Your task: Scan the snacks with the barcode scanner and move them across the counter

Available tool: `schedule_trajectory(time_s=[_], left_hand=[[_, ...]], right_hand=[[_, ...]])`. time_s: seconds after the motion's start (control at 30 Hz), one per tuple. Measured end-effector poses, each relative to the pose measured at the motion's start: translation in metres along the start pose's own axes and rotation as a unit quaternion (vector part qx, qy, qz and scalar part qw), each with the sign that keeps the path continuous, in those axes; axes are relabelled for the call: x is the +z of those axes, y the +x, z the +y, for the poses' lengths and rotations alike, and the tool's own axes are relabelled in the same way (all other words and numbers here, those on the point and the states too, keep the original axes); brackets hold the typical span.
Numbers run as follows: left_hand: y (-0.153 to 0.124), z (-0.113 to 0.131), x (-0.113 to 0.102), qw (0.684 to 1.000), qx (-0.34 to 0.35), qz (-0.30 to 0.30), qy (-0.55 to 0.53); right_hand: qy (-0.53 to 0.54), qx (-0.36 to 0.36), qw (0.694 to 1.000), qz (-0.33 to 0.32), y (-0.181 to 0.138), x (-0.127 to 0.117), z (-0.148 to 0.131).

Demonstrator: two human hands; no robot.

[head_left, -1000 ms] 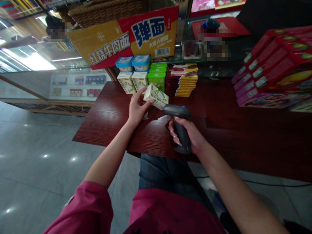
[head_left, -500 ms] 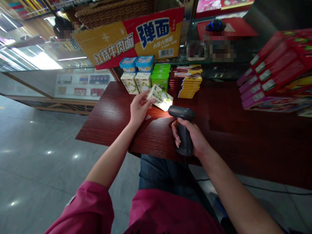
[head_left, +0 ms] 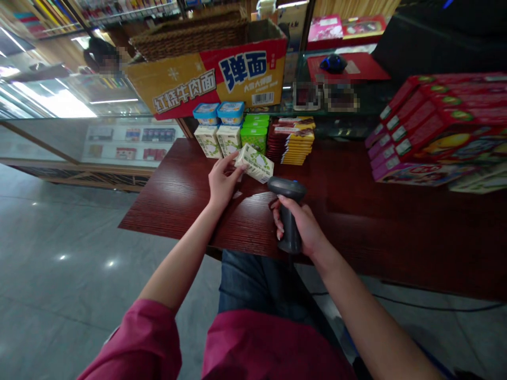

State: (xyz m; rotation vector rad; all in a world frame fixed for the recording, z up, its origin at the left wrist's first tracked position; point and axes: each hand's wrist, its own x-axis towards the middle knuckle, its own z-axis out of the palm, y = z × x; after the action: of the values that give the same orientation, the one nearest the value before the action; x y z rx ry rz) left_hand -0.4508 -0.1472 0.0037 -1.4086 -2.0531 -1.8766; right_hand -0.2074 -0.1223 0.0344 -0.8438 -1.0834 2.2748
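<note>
My left hand [head_left: 224,182] is closed on one end of a white and green carton [head_left: 256,163], which it holds tilted just over the counter. In my right hand [head_left: 298,221] is a dark barcode scanner [head_left: 290,232], its fingers wrapped round the handle. The scanner's head points left at the carton's near end, with a small gap between them; no light shows on the carton. Behind the carton stand two similar white and green cartons [head_left: 208,142] with blue-lidded tubs [head_left: 230,112] on top. Beside them are green packs [head_left: 254,138] and a stack of red and yellow packets [head_left: 297,145].
A red and yellow noodle box [head_left: 237,79] with a wicker basket [head_left: 194,37] stands behind. Red and purple boxes [head_left: 428,132] are stacked at the right of the wooden counter [head_left: 336,221]. A computer mouse [head_left: 333,63] lies at the back. A cable [head_left: 431,307] runs below the counter.
The bright scanner light on the carton has gone out. The view has shifted slightly; both hands keep their grips on the carton and the scanner.
</note>
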Motion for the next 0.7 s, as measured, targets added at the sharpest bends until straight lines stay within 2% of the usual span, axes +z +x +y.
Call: schedule_trajectory(time_s=[0.1,0.2,0.43,0.57,0.7], left_hand=[[-0.001,0.003,0.007,0.999,0.005,0.035,0.011],[-0.001,0.009,0.015,0.998,0.001,0.068,0.016],[-0.002,0.017,0.032,0.997,0.014,0.076,0.021],[-0.004,0.016,0.042,0.998,-0.028,0.057,0.014],[-0.006,0.015,0.053,0.992,-0.09,0.083,-0.007]], right_hand=[[-0.057,-0.009,0.998,0.025,-0.011,0.0,-0.003],[-0.105,-0.019,0.994,0.018,-0.018,-0.002,-0.008],[-0.061,-0.019,0.998,0.014,-0.021,-0.025,-0.019],[-0.051,-0.031,0.997,0.045,-0.026,-0.045,-0.028],[-0.042,-0.044,0.995,0.076,-0.032,-0.069,-0.036]])
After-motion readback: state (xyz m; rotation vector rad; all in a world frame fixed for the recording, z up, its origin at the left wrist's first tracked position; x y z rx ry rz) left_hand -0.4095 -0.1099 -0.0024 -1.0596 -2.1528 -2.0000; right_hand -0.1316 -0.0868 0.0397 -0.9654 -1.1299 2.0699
